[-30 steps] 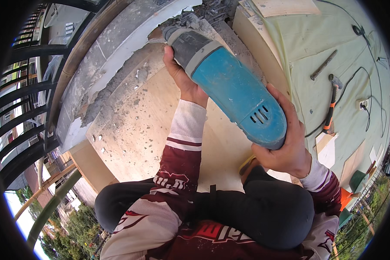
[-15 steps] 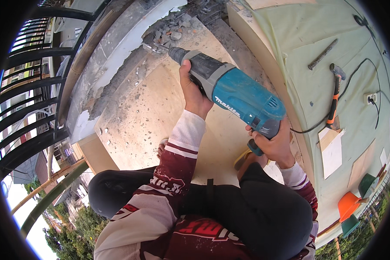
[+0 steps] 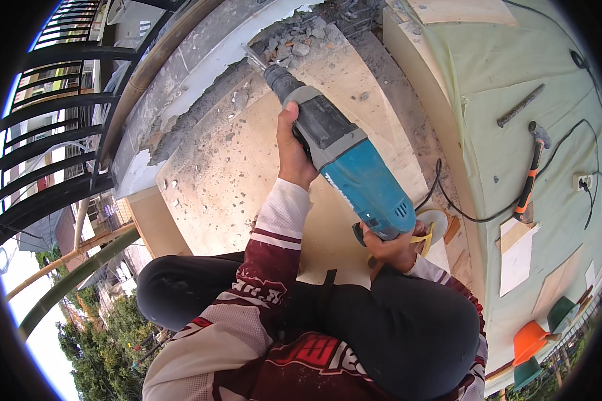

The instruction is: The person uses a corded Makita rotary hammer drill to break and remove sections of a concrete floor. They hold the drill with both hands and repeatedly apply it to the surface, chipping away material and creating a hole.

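Note:
A blue-and-black rotary hammer (image 3: 368, 180) slants across the middle, its chuck end pointing up and left. My left hand (image 3: 294, 157) is wrapped round the dark front part of its body. At the rear, my right hand (image 3: 389, 249) is closed on the handle, most of which is hidden. The metal bit (image 3: 253, 57) is at the broken edge of a white plastered ledge (image 3: 211, 63); I cannot tell whether it touches. Grey rubble (image 3: 301, 48) lies just right of the bit, and small chips are scattered over the pale board (image 3: 214, 180) below.
Along the left runs a black metal railing (image 3: 60, 100) with a bamboo pole (image 3: 80, 274). On the green sheet at right lie a hammer (image 3: 532, 170), a metal rod (image 3: 520, 105), a socket (image 3: 582, 181) and an orange hard hat (image 3: 530, 342). A black cable (image 3: 478, 218) runs to the tool.
The rotary hammer has turned more upright, its rear end swinging left and down with my right hand. Its bit has moved slightly up and right, and the view has shifted.

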{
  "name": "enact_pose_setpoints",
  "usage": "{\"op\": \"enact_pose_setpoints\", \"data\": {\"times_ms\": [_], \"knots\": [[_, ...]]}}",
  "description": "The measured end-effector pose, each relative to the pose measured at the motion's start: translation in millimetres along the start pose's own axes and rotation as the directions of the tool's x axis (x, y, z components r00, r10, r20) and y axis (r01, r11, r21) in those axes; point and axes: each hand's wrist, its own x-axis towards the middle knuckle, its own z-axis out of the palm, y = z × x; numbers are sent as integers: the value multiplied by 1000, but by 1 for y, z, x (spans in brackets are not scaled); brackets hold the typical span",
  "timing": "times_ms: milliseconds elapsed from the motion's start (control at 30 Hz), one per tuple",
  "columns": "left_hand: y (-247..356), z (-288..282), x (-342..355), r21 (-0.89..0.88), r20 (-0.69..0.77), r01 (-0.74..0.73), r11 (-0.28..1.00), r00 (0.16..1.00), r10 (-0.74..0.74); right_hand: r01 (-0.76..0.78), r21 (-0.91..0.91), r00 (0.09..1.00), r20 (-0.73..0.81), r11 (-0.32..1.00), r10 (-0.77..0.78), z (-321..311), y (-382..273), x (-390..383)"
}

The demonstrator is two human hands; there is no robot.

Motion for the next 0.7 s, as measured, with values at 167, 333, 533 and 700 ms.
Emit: {"op": "enact_pose_setpoints", "data": {"times_ms": [167,333,533,700], "knots": [[-3,-10,8,47,-20,-2,999,1000,3,-206,-75,978,-46,976,203,5,4,-3],[4,-18,14,-19,31,-23,1000,999,23,128,-351,990,96,928,-100,3,-16,8],[7,-16,20,-54,21,-26,998,999,27,234,-447,966,211,864,-152,-4,-49,24],[11,-2,19,-102,27,-64,993,997,67,271,-575,958,241,772,-156,-5,-91,36]]}}
